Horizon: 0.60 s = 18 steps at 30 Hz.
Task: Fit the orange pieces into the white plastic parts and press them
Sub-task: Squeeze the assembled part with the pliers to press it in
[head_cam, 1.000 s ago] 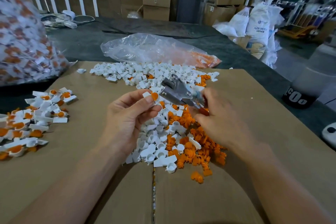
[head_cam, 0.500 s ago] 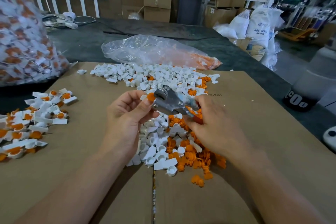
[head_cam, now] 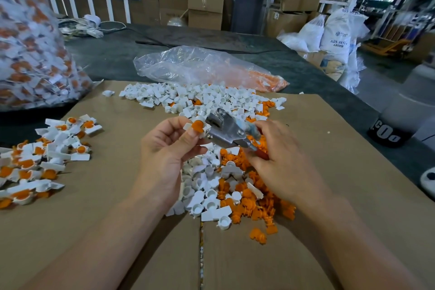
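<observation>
My left hand (head_cam: 167, 150) pinches a white plastic part with an orange piece (head_cam: 197, 126) seated in it, held above the pile. My right hand (head_cam: 280, 160) grips the handles of a metal pressing plier (head_cam: 223, 129), whose jaws meet the part from the right. Under both hands lies a heap of loose white parts (head_cam: 202, 183) mixed with loose orange pieces (head_cam: 249, 209) on the cardboard (head_cam: 117, 219). More white parts (head_cam: 200, 96) spread toward the back.
Fitted white-and-orange parts (head_cam: 40, 160) lie in a group at the left. A big clear bag of fitted parts (head_cam: 30, 42) stands at far left. A clear plastic bag with orange pieces (head_cam: 207, 68) lies behind the pile. A dark container (head_cam: 388, 129) sits at the right.
Both hands have drifted left and slightly toward me, and the plier jaws have closed in on the part held in my left hand.
</observation>
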{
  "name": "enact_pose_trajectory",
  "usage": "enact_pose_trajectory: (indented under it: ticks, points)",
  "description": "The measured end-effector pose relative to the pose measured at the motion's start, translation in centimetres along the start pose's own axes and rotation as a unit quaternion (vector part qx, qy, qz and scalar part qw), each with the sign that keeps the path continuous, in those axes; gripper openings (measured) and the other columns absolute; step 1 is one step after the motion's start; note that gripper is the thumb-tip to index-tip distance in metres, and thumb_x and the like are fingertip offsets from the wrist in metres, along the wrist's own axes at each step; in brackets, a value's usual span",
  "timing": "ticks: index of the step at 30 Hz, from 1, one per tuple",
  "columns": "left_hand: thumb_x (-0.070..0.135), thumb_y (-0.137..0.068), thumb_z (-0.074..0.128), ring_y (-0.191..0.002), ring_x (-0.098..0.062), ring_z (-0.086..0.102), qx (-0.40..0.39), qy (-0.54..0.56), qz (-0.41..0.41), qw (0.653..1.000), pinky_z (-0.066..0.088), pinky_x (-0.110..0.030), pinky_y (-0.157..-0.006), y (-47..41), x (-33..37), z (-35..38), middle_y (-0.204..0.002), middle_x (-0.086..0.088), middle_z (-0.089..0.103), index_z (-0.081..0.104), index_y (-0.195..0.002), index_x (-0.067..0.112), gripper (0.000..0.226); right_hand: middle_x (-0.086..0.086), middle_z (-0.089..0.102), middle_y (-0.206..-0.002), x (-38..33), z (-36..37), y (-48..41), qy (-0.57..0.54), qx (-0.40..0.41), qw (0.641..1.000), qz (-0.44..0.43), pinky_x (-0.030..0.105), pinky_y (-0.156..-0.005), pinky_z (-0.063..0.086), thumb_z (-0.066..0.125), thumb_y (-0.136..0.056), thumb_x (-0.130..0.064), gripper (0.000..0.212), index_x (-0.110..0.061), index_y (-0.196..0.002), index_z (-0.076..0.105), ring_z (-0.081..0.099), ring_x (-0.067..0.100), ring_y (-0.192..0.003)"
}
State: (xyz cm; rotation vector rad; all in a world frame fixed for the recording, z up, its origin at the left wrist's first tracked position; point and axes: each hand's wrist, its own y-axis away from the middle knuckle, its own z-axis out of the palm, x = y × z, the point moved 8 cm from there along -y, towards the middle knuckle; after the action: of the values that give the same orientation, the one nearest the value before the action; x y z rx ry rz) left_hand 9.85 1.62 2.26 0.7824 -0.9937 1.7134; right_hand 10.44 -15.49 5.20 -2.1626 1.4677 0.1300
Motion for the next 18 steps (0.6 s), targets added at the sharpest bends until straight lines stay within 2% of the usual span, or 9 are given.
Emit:
enact_pose_trajectory:
  ticks: [4,8,9,11,13,16,18]
  points:
    - [0.012,-0.066,0.063,-0.058,-0.011,0.066,0.014,0.011,-0.011,1.000,0.052,-0.018,-0.050,0.0,-0.1,-0.1,-0.065,0.000,0.069,0.069,-0.063,0.020,0.011,-0.006,0.042,-0.121,-0.2,-0.7,0.0,0.010,0.026,1.000,-0.009,0.024,-0.086,0.028,0.055,-0.088,-0.032,0.042,-0.023,-0.127,0.039,0.035,0.009,-0.113]
    - [0.011,-0.068,0.060,-0.061,-0.010,0.068,0.025,0.038,-0.026,0.999,0.055,-0.020,-0.056,-0.2,-0.2,-0.3,-0.065,0.000,0.069,0.059,-0.076,0.011,0.009,-0.009,0.048,-0.116,-0.7,-1.5,0.0,-0.003,0.021,1.000,-0.017,0.022,-0.077,0.030,0.052,-0.087,-0.036,0.039,-0.026,-0.124,0.047,0.040,0.005,-0.103]
    - [0.011,-0.068,0.060,-0.064,-0.011,0.069,0.022,0.046,-0.032,0.998,0.056,-0.022,-0.061,-0.3,-0.2,-0.3,-0.066,0.000,0.069,0.057,-0.078,0.010,0.010,-0.011,0.052,-0.108,-0.9,-1.8,0.0,-0.011,0.012,1.000,-0.018,0.019,-0.071,0.032,0.049,-0.086,-0.039,0.035,-0.026,-0.118,0.053,0.043,0.001,-0.093]
    - [0.012,-0.068,0.062,-0.070,-0.014,0.070,0.004,0.067,-0.047,0.997,0.057,-0.026,-0.072,-0.4,-0.2,-0.2,-0.066,0.000,0.069,0.060,-0.077,0.010,0.009,-0.014,0.056,-0.076,-1.2,-2.6,0.0,-0.049,-0.011,0.999,-0.011,0.012,-0.057,0.034,0.046,-0.085,-0.042,0.027,-0.023,-0.095,0.062,0.048,-0.002,-0.071]
    - [0.018,-0.061,0.075,-0.080,-0.020,0.070,-0.039,0.101,-0.068,0.992,0.055,-0.032,-0.084,-0.3,-0.2,0.3,-0.068,0.000,0.068,0.067,-0.071,0.013,0.013,-0.009,0.052,-0.056,-1.2,-3.5,-0.1,-0.078,-0.034,0.996,0.007,0.011,-0.053,0.035,0.046,-0.086,-0.043,0.031,-0.017,-0.080,0.063,0.047,0.000,-0.054]
    - [0.027,-0.042,0.091,-0.091,-0.025,0.069,-0.109,0.119,-0.079,0.984,0.051,-0.037,-0.092,0.1,0.2,1.3,-0.067,0.000,0.067,0.070,-0.067,0.018,0.034,0.002,0.060,-0.058,-1.0,-4.4,-0.5,-0.107,-0.070,0.991,0.037,0.015,-0.054,0.041,0.045,-0.081,-0.048,0.045,-0.008,-0.080,0.066,0.050,0.007,-0.050]
    - [0.029,-0.042,0.092,-0.091,-0.028,0.068,-0.125,0.116,-0.071,0.983,0.049,-0.038,-0.094,0.4,0.3,1.6,-0.064,0.000,0.067,0.070,-0.068,0.018,0.036,0.004,0.068,-0.063,-0.6,-3.8,-0.5,-0.224,-0.119,0.963,0.090,0.023,-0.052,0.052,0.050,-0.090,-0.031,0.027,-0.009,-0.083,0.064,0.061,0.012,-0.053]
